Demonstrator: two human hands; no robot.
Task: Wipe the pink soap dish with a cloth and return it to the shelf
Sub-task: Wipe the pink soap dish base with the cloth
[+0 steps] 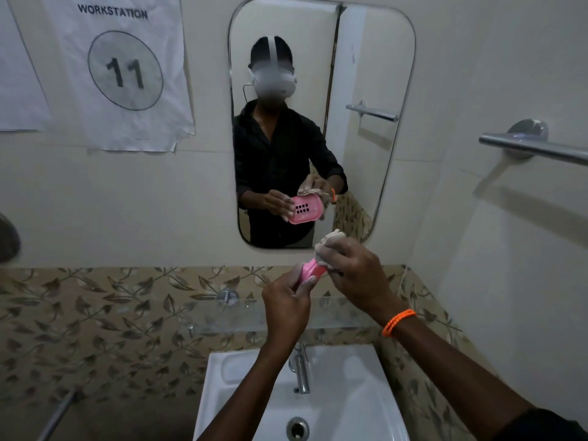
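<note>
My left hand grips the pink soap dish by its lower end and holds it up in front of the mirror, above the glass shelf. A crumpled beige cloth is bunched in my right hand, which presses it onto the dish's upper end. Most of the dish is hidden behind my fingers and the cloth. In the mirror the reflection shows the dish's underside with its drain slots and the cloth at its top.
A white sink with a chrome tap sits below my arms. A chrome towel bar juts from the right wall. A paper sign reading "Workstation 11" hangs at the upper left. Another metal bar is at the lower left.
</note>
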